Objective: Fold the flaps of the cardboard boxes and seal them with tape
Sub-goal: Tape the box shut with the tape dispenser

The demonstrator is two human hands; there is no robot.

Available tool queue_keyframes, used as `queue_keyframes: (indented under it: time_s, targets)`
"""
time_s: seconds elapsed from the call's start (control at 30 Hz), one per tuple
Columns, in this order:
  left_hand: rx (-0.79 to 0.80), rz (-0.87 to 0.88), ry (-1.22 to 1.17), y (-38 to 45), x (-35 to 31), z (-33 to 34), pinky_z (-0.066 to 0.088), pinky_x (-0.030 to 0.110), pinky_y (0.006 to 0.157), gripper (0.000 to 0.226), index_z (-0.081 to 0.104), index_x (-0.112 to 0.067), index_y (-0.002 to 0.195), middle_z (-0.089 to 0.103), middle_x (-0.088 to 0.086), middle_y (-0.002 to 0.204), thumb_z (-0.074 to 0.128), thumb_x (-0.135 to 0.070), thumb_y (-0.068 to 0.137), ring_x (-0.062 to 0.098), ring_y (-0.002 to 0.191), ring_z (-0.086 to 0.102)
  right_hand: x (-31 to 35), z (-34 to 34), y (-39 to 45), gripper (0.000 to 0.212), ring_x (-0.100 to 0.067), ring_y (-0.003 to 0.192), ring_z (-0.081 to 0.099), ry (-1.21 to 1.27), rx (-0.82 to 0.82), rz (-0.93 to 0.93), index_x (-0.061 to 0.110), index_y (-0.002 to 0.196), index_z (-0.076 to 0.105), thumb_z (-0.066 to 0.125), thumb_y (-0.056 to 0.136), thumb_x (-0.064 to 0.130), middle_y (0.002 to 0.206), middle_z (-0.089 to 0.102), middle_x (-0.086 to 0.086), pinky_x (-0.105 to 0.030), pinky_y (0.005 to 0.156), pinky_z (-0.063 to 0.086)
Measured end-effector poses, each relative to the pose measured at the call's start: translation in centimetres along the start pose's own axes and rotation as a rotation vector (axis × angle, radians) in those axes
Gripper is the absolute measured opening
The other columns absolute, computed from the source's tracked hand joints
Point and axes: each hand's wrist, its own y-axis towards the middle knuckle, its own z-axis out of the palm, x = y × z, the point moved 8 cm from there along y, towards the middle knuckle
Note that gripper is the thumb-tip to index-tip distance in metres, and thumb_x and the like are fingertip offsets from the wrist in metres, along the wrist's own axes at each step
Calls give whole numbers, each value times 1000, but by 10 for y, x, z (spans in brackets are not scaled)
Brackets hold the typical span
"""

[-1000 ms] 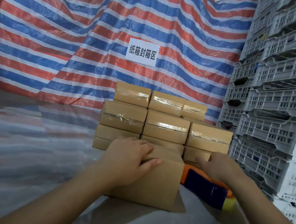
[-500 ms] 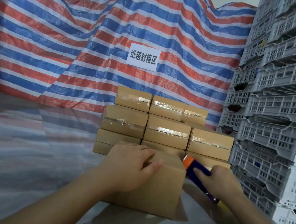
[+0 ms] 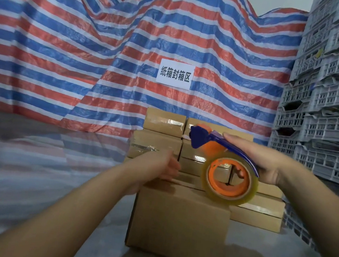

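Left to right. Left hand (image 3: 154, 169) lay flat on the top of the near cardboard box (image 3: 177, 222), fingers straight and pointing toward the far edge, pressing the folded flaps down; forearm came in low from the lower left. The box stood on the glossy table (image 3: 29, 174), in front of the stack. Flaps looked closed. No tape could be made out on its top, so by my reading the folding was done and the sealing not yet begun on this box.

Behind it, the stack of sealed boxes (image 3: 165, 123) showed shiny tape strips across the tops: judged finished.

Right hand (image 3: 253, 158) gripped the blue handle of the tape dispenser (image 3: 221, 156), fingers wrapped over it, one fingertip visible through the orange core. The clear tape roll (image 3: 229, 179) hung over the right part of the box top, cutter end pointing away and left, tilted, not yet pressed to the cardboard as far as could be told.

Far right: stacked grey plastic crates (image 3: 329, 106).
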Motion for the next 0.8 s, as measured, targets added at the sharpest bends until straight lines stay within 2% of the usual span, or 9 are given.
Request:
queue_keyframes:
  time_s: [0.07, 0.17, 0.27, 0.37, 0.47, 0.6, 0.7, 0.73, 0.8]
  targets:
    - [-25, -18, -142, 2, -3, -8, 47, 28, 77, 52, 68, -11, 102, 73, 8, 104, 26, -41, 106, 19, 99, 67, 1, 3, 5, 74, -17, 63, 70, -22, 26, 12, 8, 126, 62, 74, 71, 57, 85, 74, -10, -26, 50, 54]
    - [-112, -39, -210, 6, -4, -17, 49, 33, 81, 57, 68, -8, 98, 72, 11, 101, 28, -49, 104, 23, 97, 67, 2, 9, 12, 72, -20, 73, 70, -69, 47, 20, 9, 126, 62, 74, 74, 57, 95, 74, -13, -31, 62, 57]
    - [-137, -55, -295, 11, -4, -14, 54, 39, 88, 53, 67, -8, 99, 73, 11, 99, 38, -52, 101, 26, 96, 68, 5, 14, 16, 73, -19, 70, 70, -119, 53, 10, 11, 125, 62, 75, 71, 59, 93, 74, -12, -28, 59, 57]
    - [-143, -72, -362, 14, -2, -6, 56, 42, 86, 44, 68, -8, 98, 75, 11, 94, 52, -49, 96, 26, 92, 70, 5, 12, 15, 77, -18, 70, 69, -152, 43, -4, 14, 124, 63, 76, 65, 62, 94, 74, -12, -27, 58, 55]
    - [-143, -62, -378, 17, -2, -1, 58, 40, 80, 33, 68, -10, 98, 76, 7, 88, 63, -42, 91, 23, 88, 71, 5, 12, 15, 74, -22, 81, 70, -142, 51, -13, 14, 126, 63, 75, 70, 61, 105, 74, -16, -34, 73, 56]
    - [-234, -49, -420, 19, 2, -3, 53, 39, 78, 15, 65, -7, 94, 76, 5, 86, 55, -18, 95, 19, 90, 71, 7, 15, 17, 67, -21, 77, 69, -132, 72, 23, 10, 126, 61, 71, 78, 56, 98, 73, -13, -32, 69, 56]
    - [-297, -62, -484, 20, 10, 0, 48, 26, 61, 19, 57, -4, 112, 69, 5, 81, 50, -11, 97, 14, 66, 64, 12, 14, 17, 65, -21, 76, 68, -199, 102, 91, 9, 126, 59, 72, 80, 53, 97, 72, -13, -31, 67, 55]
    - [-334, -69, -509, 20, 14, -2, 50, 28, 61, 19, 56, -3, 114, 65, 5, 82, 49, -11, 97, 14, 67, 60, 12, 12, 16, 65, -21, 75, 68, -214, 112, 119, 9, 125, 59, 74, 79, 53, 96, 72, -13, -31, 67, 55]
    - [-410, -101, -634, 18, 22, -9, 58, 40, 77, 12, 56, -6, 107, 59, 6, 83, 49, -8, 98, 15, 72, 57, 13, 5, 14, 66, -21, 72, 69, -215, 134, 154, 8, 124, 59, 75, 77, 52, 93, 72, -12, -31, 66, 56]
